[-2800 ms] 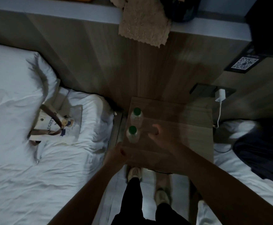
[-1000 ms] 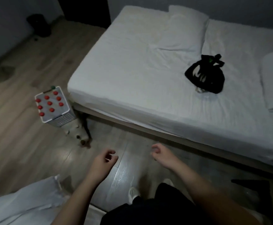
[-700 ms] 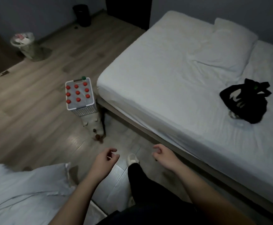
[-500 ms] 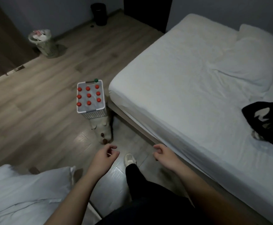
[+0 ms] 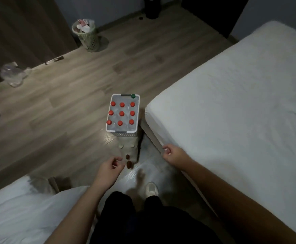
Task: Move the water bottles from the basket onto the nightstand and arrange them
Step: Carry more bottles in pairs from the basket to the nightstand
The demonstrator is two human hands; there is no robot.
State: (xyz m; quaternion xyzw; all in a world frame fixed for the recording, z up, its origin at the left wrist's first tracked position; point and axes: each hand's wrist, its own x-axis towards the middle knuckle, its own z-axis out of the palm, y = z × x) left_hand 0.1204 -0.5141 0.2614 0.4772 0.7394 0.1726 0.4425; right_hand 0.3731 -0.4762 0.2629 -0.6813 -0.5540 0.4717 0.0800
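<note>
Nine red-capped water bottles point(image 5: 121, 113) stand upright in three tidy rows inside the basket point(image 5: 122, 132), with a tenth, green-capped bottle point(image 5: 133, 95) tucked into the far right corner by the grey handle; packed this tightly they prop one another up, which is likely why none has tipped. Far to the left, a crumpled clear plastic bag point(image 5: 12, 75) lies on the wood floor point(image 5: 69, 95) at the foot of a dark curtain, and a waste bin point(image 5: 86, 35) full of rubbish stands against the wall. Nearer, the corner of a white-sheeted bed point(image 5: 20, 212) fills the lower left. The left hand point(image 5: 111, 169) hangs low over the floor, fingers loosely curled toward the thumb and holding nothing. The basket sits just ahead of it, raised on a pale stool or stand point(image 5: 128, 148) beside the corner of the second bed point(image 5: 232, 106), probably to bring the caps up to a comfortable reach. The right hand point(image 5: 172, 153) floats close to that bed's edge, also half curled and empty. Both hands look readied for a two-bottle pickup. The nightstand is out of view, so I judge the person to be on the fetching leg, with plenty of bottles yet to move
</note>
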